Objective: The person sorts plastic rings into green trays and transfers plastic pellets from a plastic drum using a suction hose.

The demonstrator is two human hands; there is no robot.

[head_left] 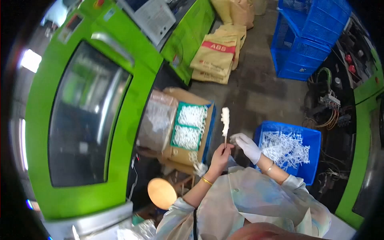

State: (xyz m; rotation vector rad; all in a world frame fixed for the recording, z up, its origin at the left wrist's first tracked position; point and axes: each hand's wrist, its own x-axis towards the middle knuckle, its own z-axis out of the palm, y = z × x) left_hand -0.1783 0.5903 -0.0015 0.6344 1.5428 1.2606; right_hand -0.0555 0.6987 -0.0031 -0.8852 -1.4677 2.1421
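pinching the white-headed stick (pixel 225 121) by its thin lower end, the closed left hand (pixel 219 159) points it toward twelve o'clock, the right hand (pixel 249 149) half-open at two o'clock, apparently empty, the stick being probably light, soft-headed and best held there.

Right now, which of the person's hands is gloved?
The right hand: it wears a white glove, whereas the left hand is bare and grips a thin stick.

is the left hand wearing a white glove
No, the left hand is bare, while the right hand wears a white glove.
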